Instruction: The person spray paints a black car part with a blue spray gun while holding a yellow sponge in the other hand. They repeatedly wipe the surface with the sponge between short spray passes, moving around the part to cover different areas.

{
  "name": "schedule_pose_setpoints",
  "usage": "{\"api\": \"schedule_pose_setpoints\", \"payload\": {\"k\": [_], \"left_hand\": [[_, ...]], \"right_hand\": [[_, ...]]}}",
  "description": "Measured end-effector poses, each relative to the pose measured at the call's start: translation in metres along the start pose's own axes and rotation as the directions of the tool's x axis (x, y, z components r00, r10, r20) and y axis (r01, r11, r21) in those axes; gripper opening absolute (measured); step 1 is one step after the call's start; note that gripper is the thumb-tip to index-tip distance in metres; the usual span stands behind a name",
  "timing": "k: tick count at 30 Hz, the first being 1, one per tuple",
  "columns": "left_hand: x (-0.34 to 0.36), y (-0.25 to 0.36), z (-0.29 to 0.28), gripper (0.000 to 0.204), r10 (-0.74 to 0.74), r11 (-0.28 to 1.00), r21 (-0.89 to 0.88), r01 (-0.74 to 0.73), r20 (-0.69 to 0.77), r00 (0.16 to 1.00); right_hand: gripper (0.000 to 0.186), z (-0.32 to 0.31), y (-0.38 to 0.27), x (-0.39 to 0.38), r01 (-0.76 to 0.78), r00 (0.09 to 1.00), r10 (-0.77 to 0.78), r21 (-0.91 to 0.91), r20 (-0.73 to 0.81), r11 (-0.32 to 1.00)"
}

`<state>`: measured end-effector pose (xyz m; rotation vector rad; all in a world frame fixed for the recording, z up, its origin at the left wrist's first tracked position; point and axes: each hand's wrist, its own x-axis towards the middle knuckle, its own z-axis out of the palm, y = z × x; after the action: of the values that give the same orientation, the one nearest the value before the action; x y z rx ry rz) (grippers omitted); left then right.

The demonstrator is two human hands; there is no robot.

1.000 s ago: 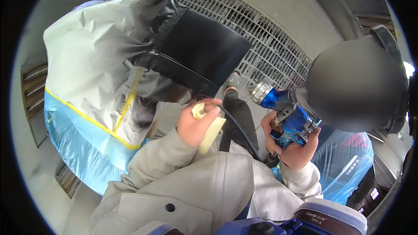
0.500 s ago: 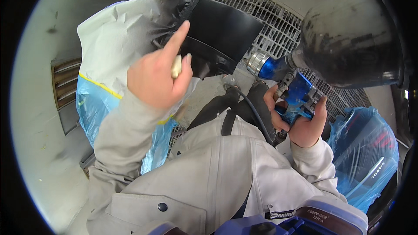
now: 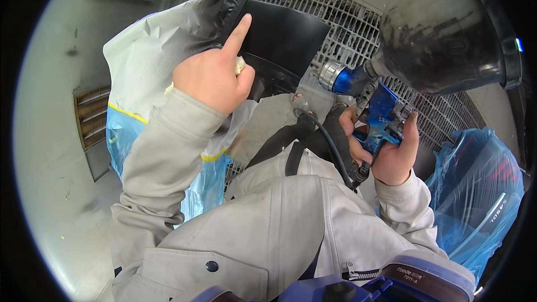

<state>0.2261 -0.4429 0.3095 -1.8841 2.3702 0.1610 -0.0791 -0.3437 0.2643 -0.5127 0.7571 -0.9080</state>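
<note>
My right hand (image 3: pixel 396 159) holds a blue spray gun (image 3: pixel 381 109) by its grip, its silver nozzle turned to the left. A large smoky paint cup (image 3: pixel 442 36) sits on top of the gun, and a dark air hose (image 3: pixel 334 148) runs from below the grip. My left hand (image 3: pixel 210 78) has its index finger stretched out over a glossy black panel (image 3: pixel 288 36), near the panel's left edge. Whether the fingertip touches the panel I cannot tell. The other fingers curl round a crumpled cream-coloured wad (image 3: pixel 240 66), mostly hidden.
White masking paper (image 3: pixel 142 50) borders the panel's left side, with yellow tape (image 3: pixel 127 113) joining it to blue plastic film (image 3: pixel 120 137). On the right, blue film covers a car part with a red light (image 3: pixel 503 170). Floor grating (image 3: pixel 347 28) lies behind the panel; my feet (image 3: pixel 302 103) stand below.
My left hand has moved up and right, its pointing finger now further over the black panel. The spray gun stays nearly in place in my right hand. The view has shifted slightly.
</note>
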Motion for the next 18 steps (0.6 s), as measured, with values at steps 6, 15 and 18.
{"api": "schedule_pose_setpoints", "payload": {"k": [6, 15, 18], "left_hand": [[-0.054, 0.006, -0.004, 0.050, 0.078, 0.892, -0.433, -0.133, -0.142, 0.987], [-0.088, 0.100, 0.037, 0.019, 0.250, -0.225, -0.974, 0.021, -0.037, 0.968], [-0.078, 0.117, 0.029, 0.026, 0.253, -0.386, -0.923, -0.006, -0.112, 0.961]], "right_hand": [[0.106, 0.016, -0.005, 0.001, 0.035, 0.997, -0.038, -0.041, -0.066, 0.999], [0.097, 0.081, -0.073, 0.014, -0.055, 0.995, 0.041, -0.157, -0.091, 0.986], [0.097, 0.101, -0.097, 0.016, -0.058, 0.997, 0.042, -0.247, -0.069, 0.967]]}}
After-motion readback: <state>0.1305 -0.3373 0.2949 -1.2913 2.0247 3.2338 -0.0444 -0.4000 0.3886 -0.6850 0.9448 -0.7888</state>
